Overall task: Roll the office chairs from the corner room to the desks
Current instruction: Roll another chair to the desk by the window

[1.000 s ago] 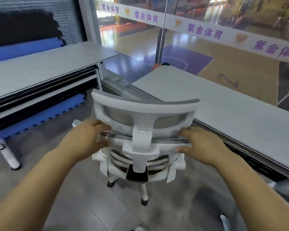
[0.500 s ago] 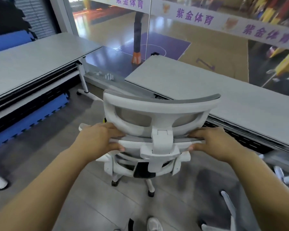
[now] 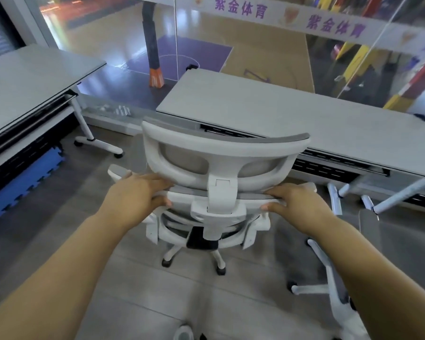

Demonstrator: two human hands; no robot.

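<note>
A white office chair (image 3: 221, 153) with a grey mesh back and headrest stands on its castors in front of me, its back toward me. My left hand (image 3: 135, 195) grips the top rail of the backrest on the left, fingers over it and thumb under. On the right end of the same rail my right hand (image 3: 297, 200) holds on in the same way. The chair faces a long grey desk (image 3: 280, 111) just ahead of it, near the desk's left end.
A second grey desk (image 3: 30, 77) stands at the left with blue foam mats (image 3: 22, 182) under it. Its white castor foot (image 3: 101, 146) lies left of the chair. Another chair's white base (image 3: 329, 285) sits at the right. Glass wall behind the desks.
The chair has rolled forward and to the right, closer to the long desk. Both hands keep the same grip on the backrest rail.
</note>
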